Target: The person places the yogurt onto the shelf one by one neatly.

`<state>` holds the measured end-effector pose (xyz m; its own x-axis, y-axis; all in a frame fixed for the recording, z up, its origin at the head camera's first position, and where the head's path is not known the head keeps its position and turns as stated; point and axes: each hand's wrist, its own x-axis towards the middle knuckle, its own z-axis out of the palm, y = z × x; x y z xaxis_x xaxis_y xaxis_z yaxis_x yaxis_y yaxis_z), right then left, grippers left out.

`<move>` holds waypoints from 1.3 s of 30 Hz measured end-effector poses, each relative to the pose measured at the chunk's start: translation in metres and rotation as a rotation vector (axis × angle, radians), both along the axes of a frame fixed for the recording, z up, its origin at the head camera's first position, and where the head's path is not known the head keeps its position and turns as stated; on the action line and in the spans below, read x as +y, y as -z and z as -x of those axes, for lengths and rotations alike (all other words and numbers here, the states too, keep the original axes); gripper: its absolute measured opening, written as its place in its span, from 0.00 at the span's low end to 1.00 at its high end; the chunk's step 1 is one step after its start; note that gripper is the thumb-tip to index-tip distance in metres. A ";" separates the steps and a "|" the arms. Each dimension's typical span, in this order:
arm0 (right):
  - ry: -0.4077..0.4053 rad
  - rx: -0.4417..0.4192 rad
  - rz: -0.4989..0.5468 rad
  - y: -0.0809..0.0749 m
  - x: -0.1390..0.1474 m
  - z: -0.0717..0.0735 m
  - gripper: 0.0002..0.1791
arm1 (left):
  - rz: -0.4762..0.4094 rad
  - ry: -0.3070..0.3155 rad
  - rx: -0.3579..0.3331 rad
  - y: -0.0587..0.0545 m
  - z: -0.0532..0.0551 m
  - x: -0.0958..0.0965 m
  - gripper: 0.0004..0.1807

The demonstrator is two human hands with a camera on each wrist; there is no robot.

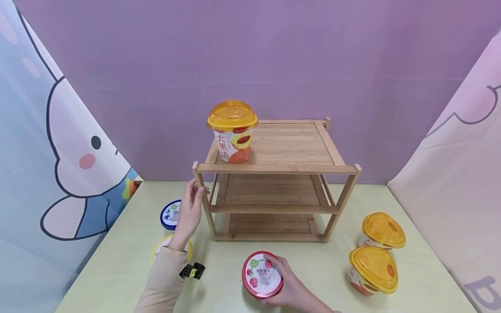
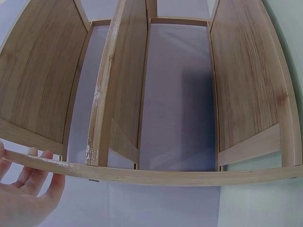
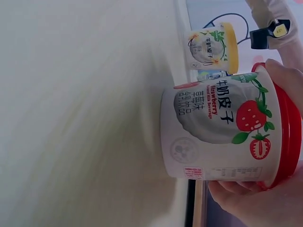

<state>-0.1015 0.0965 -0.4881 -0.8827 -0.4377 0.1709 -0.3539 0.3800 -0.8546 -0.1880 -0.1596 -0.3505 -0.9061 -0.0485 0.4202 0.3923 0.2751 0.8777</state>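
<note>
At the left front post of a three-tier wooden rack [image 1: 270, 168] is my left hand [image 1: 190, 213]. In the left wrist view, the fingers [image 2: 56, 188] of that hand hold the post [image 2: 156, 177]. My right hand [image 1: 291, 284] grips a red-lidded strawberry milk tub [image 1: 261, 276] in front of the rack, thumb and fingers around the lid end. The right wrist view shows the tub's white side [image 3: 215, 132] with strawberry pictures. Whether its base touches the table cannot be told. A fruit cup [image 1: 233, 139] with an orange domed lid stands at the top shelf's front left.
Left of the rack are a blue-lidded tub [image 1: 169, 216] and a yellow-lidded tub [image 1: 160, 248], both partly hidden by the left arm. Two orange-lidded fruit cups [image 1: 373, 269] stand close together on the table's right side. A purple backdrop [image 1: 270, 56] hangs behind the rack.
</note>
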 end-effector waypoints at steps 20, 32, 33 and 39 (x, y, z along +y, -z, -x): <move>0.111 -0.097 0.044 -0.035 0.009 0.003 0.49 | 0.016 -0.017 0.006 0.024 0.017 -0.009 0.19; 0.112 -0.006 0.120 -0.113 0.036 0.003 0.46 | 0.017 -0.013 0.000 0.010 0.006 -0.004 0.18; 0.107 0.006 0.126 -0.120 0.038 0.004 0.45 | 0.009 -0.011 -0.007 0.008 0.004 -0.003 0.18; 0.066 0.056 0.185 -0.160 0.053 0.010 0.43 | 0.013 -0.010 0.018 0.022 0.014 -0.008 0.19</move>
<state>-0.1115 0.1494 -0.3281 -0.8955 -0.3354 0.2925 -0.3820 0.2422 -0.8919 -0.2025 -0.1681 -0.3723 -0.8981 -0.0515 0.4367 0.4049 0.2906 0.8669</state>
